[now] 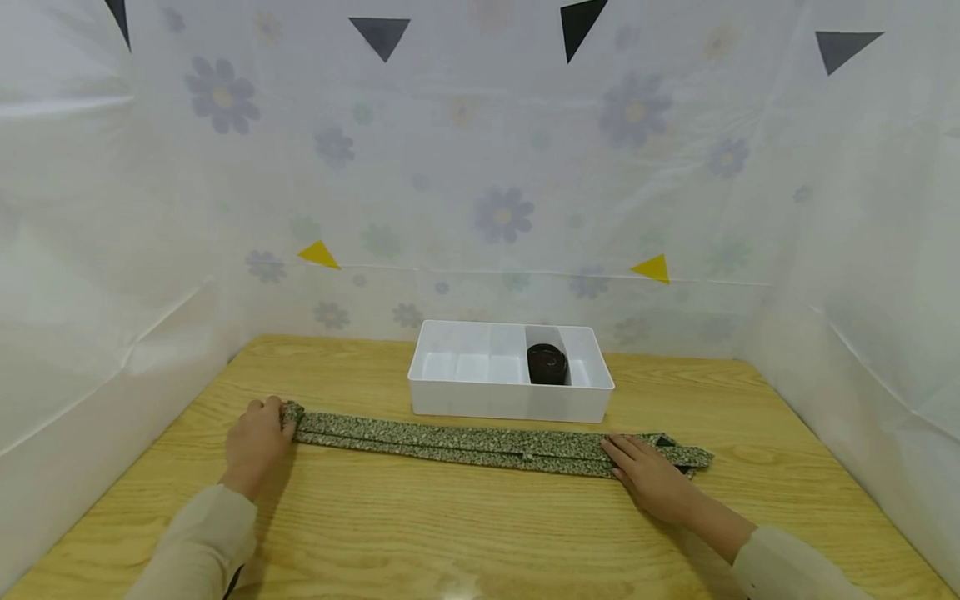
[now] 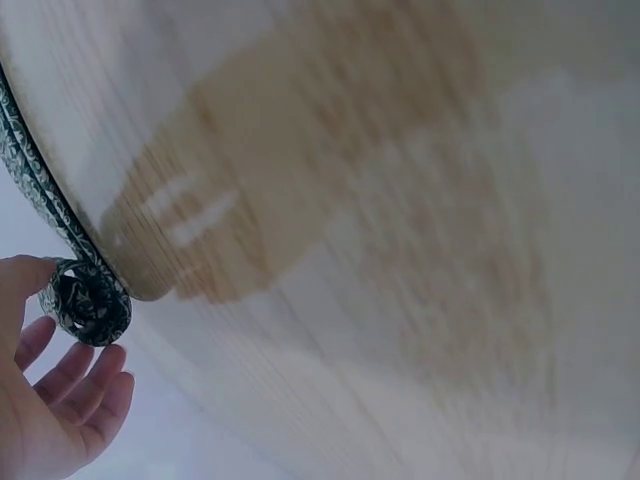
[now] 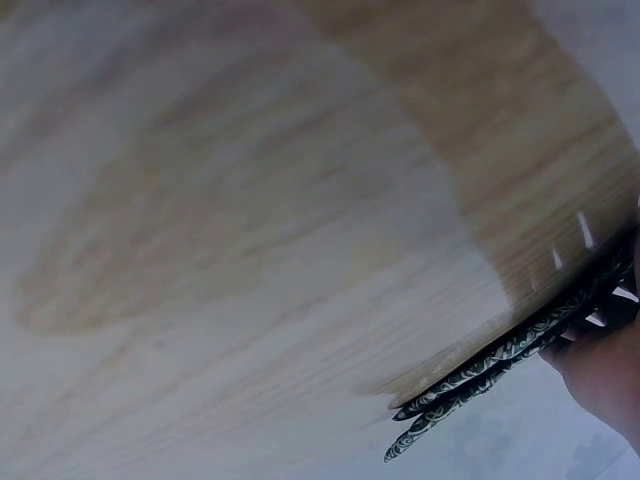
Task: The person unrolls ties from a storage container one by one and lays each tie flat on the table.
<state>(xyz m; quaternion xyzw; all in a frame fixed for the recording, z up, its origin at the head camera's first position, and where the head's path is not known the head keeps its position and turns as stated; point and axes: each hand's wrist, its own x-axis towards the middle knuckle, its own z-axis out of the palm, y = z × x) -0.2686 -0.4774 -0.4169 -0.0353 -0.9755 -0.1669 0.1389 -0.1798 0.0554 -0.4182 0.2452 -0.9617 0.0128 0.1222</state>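
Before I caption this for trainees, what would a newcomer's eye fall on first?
First, the long patterned tie stretched across the wooden table, its rolled end held by the left hand while the right hand rests on it near the other end. Just behind it, a white box holds a dark rounded item right of its middle. Beyond, two yellow triangles stand out on the backdrop.

Soft, even light is filling the head view, with a small glare spot shining low on the tabletop [image 1: 450, 533] and a pale streak gleaming across the left-hand sheeting [image 1: 63, 217]. Faint shadows are falling beside the sleeves [image 1: 198, 533]. Both wrist views are looking dimmer and cooler, with milky glare blurring the wood grain.
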